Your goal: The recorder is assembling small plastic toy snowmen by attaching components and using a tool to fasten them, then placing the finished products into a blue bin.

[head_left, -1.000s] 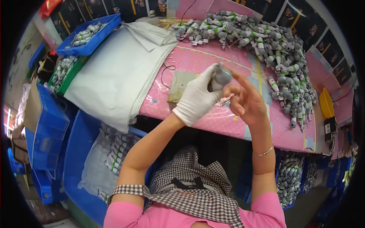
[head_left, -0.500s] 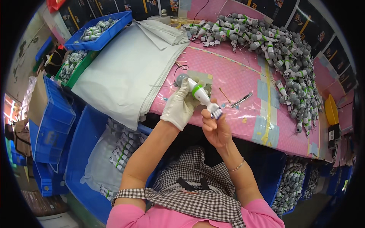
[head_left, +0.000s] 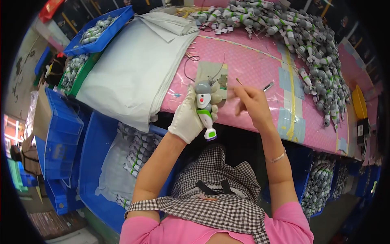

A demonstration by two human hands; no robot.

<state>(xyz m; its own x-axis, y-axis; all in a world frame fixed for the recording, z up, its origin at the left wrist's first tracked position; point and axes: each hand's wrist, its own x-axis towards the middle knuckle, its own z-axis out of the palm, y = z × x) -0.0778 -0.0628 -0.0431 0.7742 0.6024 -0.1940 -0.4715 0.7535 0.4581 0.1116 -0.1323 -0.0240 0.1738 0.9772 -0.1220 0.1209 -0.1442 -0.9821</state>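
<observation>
My left hand (head_left: pixel 187 118), in a white glove, grips a jointed toy arm (head_left: pixel 205 116). The toy arm is white with a grey ball end, a red dot and green trim; its narrow end points down toward me. A thin wire rises from near the ball end. My bare right hand (head_left: pixel 256 106) is apart from the toy, over the table beside a thin stick (head_left: pixel 239 81) and a pen-like tool (head_left: pixel 268 86). Its fingers are bent and partly blurred, and whether they touch the stick is hidden. Behind the toy lies a small grey-green plate (head_left: pixel 207 70).
A large heap of similar toy parts (head_left: pixel 284 30) covers the back and right of the pink table (head_left: pixel 243 53). White sheets (head_left: pixel 134 61) are stacked left. Parts fill a blue tray (head_left: pixel 71 49), a green tray (head_left: pixel 83 78) and a big blue bin (head_left: pixel 91 162) below.
My right hand has left the toy's narrow end and moved right, over the stick. My left hand has turned the toy so that end points down toward me. The view has shifted slightly.
</observation>
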